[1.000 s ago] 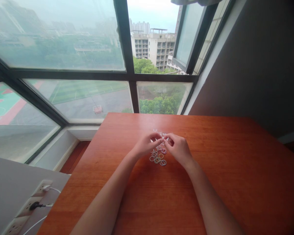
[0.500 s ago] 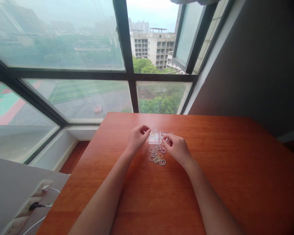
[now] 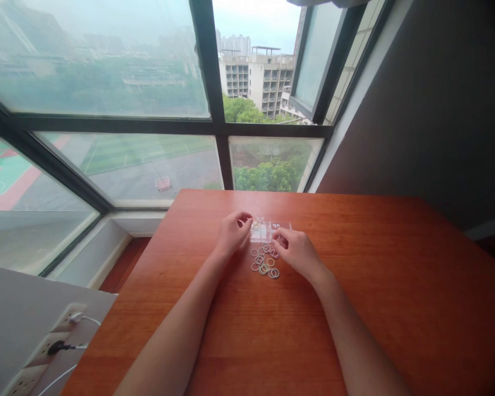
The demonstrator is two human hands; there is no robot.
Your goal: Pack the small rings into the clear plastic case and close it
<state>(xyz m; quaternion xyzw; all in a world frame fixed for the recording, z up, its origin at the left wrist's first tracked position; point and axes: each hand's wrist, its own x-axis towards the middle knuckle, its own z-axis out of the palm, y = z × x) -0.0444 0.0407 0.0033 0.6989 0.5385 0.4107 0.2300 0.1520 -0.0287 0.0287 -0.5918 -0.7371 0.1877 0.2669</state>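
A small clear plastic box (image 3: 260, 233) with compartments lies on the wooden table, its transparent lid (image 3: 286, 225) folded out to the right. Something small and yellowish shows in its left part. At the box's left edge is my left hand (image 3: 233, 234), thumb and fingers pinched together; what they grip is too small to make out. My right hand (image 3: 299, 252) is closed in a pinch at the front right of the box, and its fingertips hide whatever is between them. Several thin hair ties (image 3: 264, 269), pale grey, green, yellow and pink, lie loosely in front of the box.
The reddish-brown table (image 3: 247, 341) reaches the window frame (image 3: 218, 130) at the back. A dark wall (image 3: 429, 110) rises on the right. At lower left, wall sockets (image 3: 49, 347) hold plugs with cables beside the table's left edge.
My right hand has shifted slightly left and down, toward the front of the box. My left hand has moved only a little. The loose hair ties lie as before.
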